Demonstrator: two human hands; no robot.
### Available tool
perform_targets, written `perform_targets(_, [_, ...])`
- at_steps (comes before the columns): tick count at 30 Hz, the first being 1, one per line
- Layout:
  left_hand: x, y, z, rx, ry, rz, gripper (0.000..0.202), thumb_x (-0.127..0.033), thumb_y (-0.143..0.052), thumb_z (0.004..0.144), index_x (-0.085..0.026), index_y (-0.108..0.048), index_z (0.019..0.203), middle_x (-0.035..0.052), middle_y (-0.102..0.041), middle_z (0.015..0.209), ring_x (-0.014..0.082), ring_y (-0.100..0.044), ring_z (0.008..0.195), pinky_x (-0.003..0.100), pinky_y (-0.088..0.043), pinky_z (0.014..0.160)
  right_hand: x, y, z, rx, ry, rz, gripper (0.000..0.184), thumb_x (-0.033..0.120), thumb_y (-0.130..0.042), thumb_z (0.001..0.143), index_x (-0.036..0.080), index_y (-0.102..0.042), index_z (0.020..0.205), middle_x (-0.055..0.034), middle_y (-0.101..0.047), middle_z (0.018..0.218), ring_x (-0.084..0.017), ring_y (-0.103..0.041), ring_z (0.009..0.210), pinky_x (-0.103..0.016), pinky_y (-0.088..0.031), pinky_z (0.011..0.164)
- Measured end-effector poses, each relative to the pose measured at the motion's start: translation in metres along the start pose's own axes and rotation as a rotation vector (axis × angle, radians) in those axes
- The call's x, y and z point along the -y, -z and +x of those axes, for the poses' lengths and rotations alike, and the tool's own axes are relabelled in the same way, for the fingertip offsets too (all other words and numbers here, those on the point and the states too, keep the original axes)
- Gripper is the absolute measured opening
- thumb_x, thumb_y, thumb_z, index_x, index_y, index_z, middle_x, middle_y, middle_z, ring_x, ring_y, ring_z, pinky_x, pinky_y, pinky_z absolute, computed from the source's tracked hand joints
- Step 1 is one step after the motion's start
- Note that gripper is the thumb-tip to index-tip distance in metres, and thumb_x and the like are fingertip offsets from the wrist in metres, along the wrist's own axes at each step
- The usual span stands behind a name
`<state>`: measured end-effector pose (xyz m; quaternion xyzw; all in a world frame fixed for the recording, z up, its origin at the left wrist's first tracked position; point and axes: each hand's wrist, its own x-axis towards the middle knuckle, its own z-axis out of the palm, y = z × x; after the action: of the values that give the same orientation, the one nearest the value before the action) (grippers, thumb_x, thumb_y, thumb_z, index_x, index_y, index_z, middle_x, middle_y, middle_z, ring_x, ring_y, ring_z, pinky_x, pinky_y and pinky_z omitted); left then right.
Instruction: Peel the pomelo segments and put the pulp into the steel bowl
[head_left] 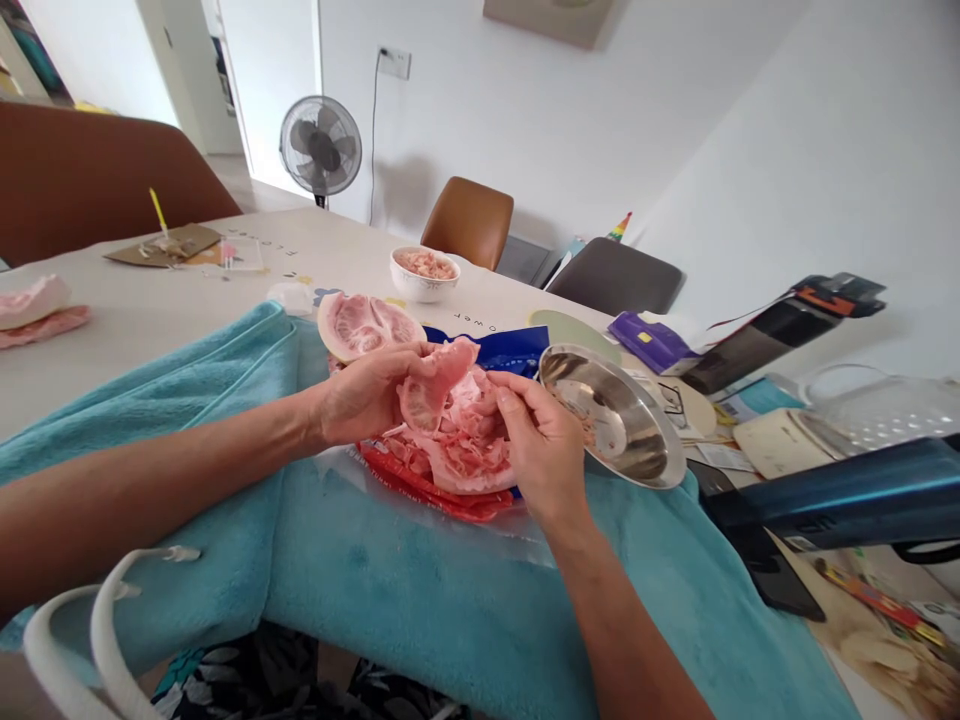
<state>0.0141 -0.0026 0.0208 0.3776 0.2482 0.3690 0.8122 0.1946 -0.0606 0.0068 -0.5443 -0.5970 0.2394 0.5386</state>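
My left hand (375, 390) is closed on a pink pomelo segment (439, 385), held over a heap of peeled-off membrane (469, 440). On the other side of the segment, my right hand (544, 450) pinches with thumb and forefinger, apparently on a bit of pale membrane; the fingertips partly hide it. The heap lies in a thick pomelo rind on a red and blue plastic bag (442, 490). Behind my left hand sits an emptied half rind (367, 325). A steel bowl (622, 420) with a few scraps stands just right of my right hand.
A teal towel (420, 600) covers the near table edge. Farther back stands a white bowl (425, 285) of pink pulp. At right are a blue bottle (862, 495), a dark bottle (765, 345) and a phone (780, 575). More rind (37, 310) lies at left.
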Motion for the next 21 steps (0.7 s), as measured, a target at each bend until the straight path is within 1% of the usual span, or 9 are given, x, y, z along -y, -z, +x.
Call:
perform_targets(3, [0.000, 0.000, -0.003, 0.026, 0.000, 0.065, 0.036, -0.002, -0.057, 0.068, -0.015, -0.061, 0.102, -0.0006, -0.062, 0.068, 0.0105, -0.056, 0.052, 0.020, -0.048, 0.049, -0.007, 0.003, 0.004, -0.033, 0.063, -0.100, 0.017, 0.030, -0.062, 0.087, 0.022, -0.076, 0.091, -0.0053, -0.075, 0.099, -0.020, -0.068, 0.092, -0.036, -0.055, 0.087])
perform_targets(5, [0.001, 0.001, -0.003, 0.025, 0.001, 0.096, 0.033, -0.001, -0.058, 0.066, -0.016, -0.059, 0.095, -0.0032, -0.057, 0.060, 0.0096, -0.052, 0.046, 0.020, -0.045, 0.045, -0.009, 0.003, 0.005, -0.020, 0.083, -0.105, 0.016, 0.032, -0.065, 0.086, 0.022, -0.077, 0.080, -0.0058, -0.075, 0.102, -0.021, -0.068, 0.097, -0.039, -0.053, 0.094])
perform_targets(7, [0.002, 0.002, -0.003, 0.025, -0.017, 0.105, 0.031, -0.001, -0.061, 0.065, -0.017, -0.056, 0.091, -0.0044, -0.057, 0.060, 0.0086, -0.051, 0.044, 0.020, -0.044, 0.044, -0.011, 0.003, 0.006, -0.012, 0.094, -0.101, 0.022, 0.033, -0.064, 0.087, 0.022, -0.075, 0.070, -0.0060, -0.075, 0.103, -0.021, -0.069, 0.098, -0.040, -0.052, 0.096])
perform_targets(8, [0.002, 0.002, -0.003, 0.027, -0.034, 0.110, 0.031, -0.002, -0.062, 0.065, -0.017, -0.056, 0.090, -0.0049, -0.057, 0.060, 0.0081, -0.051, 0.043, 0.019, -0.044, 0.044, -0.011, 0.002, 0.006, -0.018, 0.101, -0.093, 0.022, 0.032, -0.064, 0.087, 0.022, -0.075, 0.071, -0.0057, -0.075, 0.105, -0.021, -0.069, 0.099, -0.040, -0.052, 0.097])
perform_targets(10, [0.004, 0.003, -0.003, 0.026, -0.067, 0.147, 0.032, -0.004, -0.064, 0.065, -0.019, -0.056, 0.092, -0.0063, -0.056, 0.059, 0.0080, -0.051, 0.043, 0.019, -0.044, 0.044, -0.010, 0.002, 0.005, -0.053, 0.108, -0.061, 0.013, 0.029, -0.064, 0.086, 0.023, -0.076, 0.084, -0.0048, -0.074, 0.109, -0.021, -0.069, 0.102, -0.040, -0.053, 0.096])
perform_targets(13, [0.008, 0.005, -0.004, 0.043, -0.088, 0.252, 0.038, -0.005, -0.066, 0.066, -0.020, -0.059, 0.100, -0.0057, -0.059, 0.060, 0.0085, -0.054, 0.046, 0.018, -0.042, 0.045, -0.004, 0.002, 0.002, -0.076, 0.097, 0.027, 0.021, 0.031, -0.064, 0.087, 0.026, -0.073, 0.106, -0.0035, -0.075, 0.111, -0.020, -0.069, 0.104, -0.038, -0.055, 0.094])
perform_targets(17, [0.012, 0.006, -0.004, 0.055, -0.143, 0.365, 0.043, -0.006, -0.069, 0.068, -0.018, -0.066, 0.109, -0.0006, -0.067, 0.078, 0.0089, -0.060, 0.060, 0.018, -0.044, 0.053, 0.003, -0.001, -0.002, 0.033, 0.101, 0.036, 0.019, 0.033, -0.066, 0.087, 0.026, -0.073, 0.102, -0.0027, -0.076, 0.108, -0.020, -0.070, 0.102, -0.037, -0.056, 0.093])
perform_targets(19, [0.012, 0.005, -0.003, 0.018, -0.191, 0.365, 0.046, -0.005, -0.073, 0.067, -0.018, -0.067, 0.111, 0.0000, -0.068, 0.085, 0.0108, -0.063, 0.068, 0.020, -0.048, 0.058, 0.003, -0.004, -0.004, 0.030, 0.069, 0.012, 0.017, 0.033, -0.067, 0.085, 0.025, -0.073, 0.098, -0.0032, -0.076, 0.105, -0.020, -0.071, 0.097, -0.037, -0.058, 0.090])
perform_targets(21, [0.013, 0.004, -0.001, -0.040, -0.255, 0.309, 0.044, -0.005, -0.077, 0.064, -0.018, -0.067, 0.105, -0.0006, -0.068, 0.090, 0.0108, -0.064, 0.071, 0.020, -0.049, 0.058, 0.002, -0.008, -0.005, -0.010, -0.020, 0.075, 0.020, 0.037, -0.068, 0.084, 0.022, -0.071, 0.097, -0.0048, -0.076, 0.103, -0.020, -0.072, 0.088, -0.036, -0.061, 0.081])
